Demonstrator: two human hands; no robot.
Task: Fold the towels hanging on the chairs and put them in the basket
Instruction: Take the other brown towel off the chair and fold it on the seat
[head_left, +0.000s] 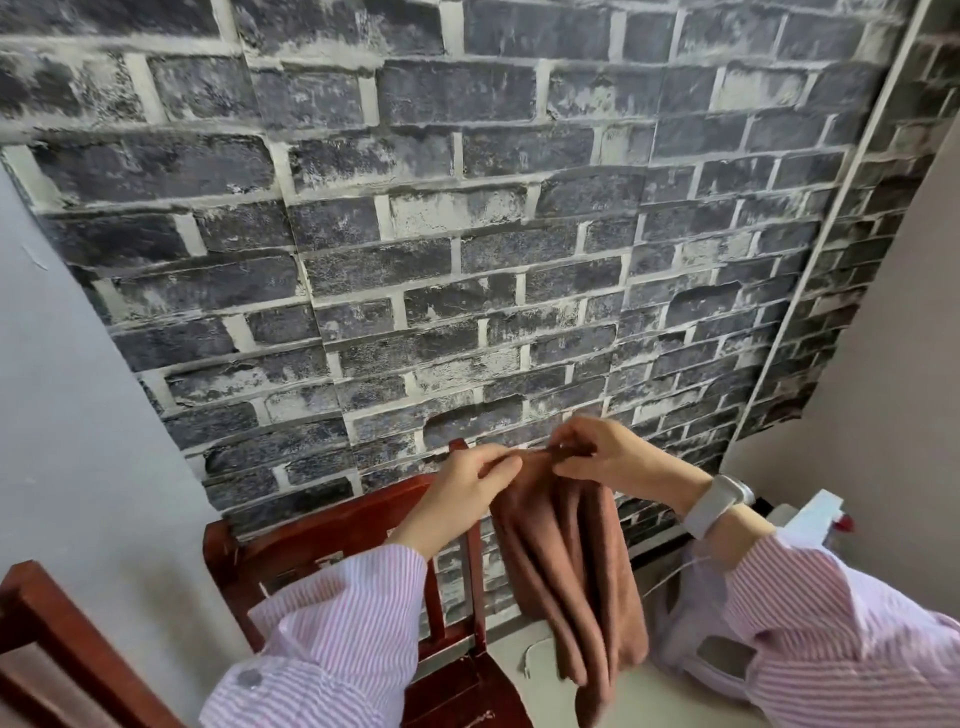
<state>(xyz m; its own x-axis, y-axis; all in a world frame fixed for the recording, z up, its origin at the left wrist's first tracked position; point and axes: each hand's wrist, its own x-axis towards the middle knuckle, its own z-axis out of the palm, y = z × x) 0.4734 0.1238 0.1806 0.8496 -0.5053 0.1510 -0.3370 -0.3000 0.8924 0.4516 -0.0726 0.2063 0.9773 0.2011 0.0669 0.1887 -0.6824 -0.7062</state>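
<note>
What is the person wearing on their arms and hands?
Both arms wear long shirt sleeves with thin pink and white stripes. The left sleeve has a small grey button on its cuff. The right sleeve is pushed back behind a white smartwatch on the wrist. Both hands are bare, with no gloves.

Pale floor (670, 696) — wooden chair (332, 525) standing

Soft, matt brown terry cloth on the towel (566, 561), glossy varnished reddish wood on the chair (332, 525), rough weathered brick-look wall (467, 234), striped woven cotton-like sleeves (332, 634)
</note>
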